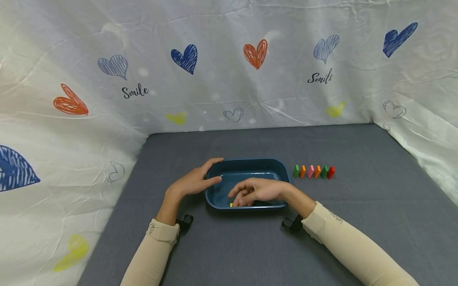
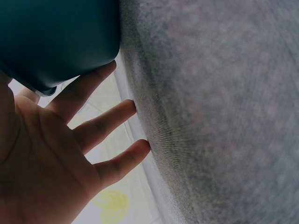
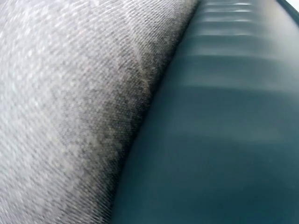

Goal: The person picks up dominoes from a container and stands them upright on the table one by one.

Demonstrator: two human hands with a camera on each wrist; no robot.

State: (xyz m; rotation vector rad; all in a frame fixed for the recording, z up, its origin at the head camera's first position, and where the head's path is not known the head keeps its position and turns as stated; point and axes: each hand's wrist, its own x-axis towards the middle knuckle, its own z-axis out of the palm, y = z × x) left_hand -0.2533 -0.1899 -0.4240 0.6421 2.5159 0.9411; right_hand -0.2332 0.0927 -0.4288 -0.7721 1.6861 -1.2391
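A dark blue rectangular tray sits on the grey table, its front wall hiding part of the inside. My left hand is at its left end, fingers extended along the outside and thumb over the rim; in the left wrist view, a fingertip meets the wall of the tray. My right hand reaches down into the tray with bent fingers. Beside those fingertips shows a small yellow block. The front rim partly covers the fingertips, so I cannot tell whether they pinch anything. Only the tray's outer wall and cloth fill the right wrist view.
Right of the tray, several small domino-like blocks stand upright in a row, from a green block through orange and pink to a red block. Grey cloth covers the table. A white curtain with printed hearts hangs behind and at the sides.
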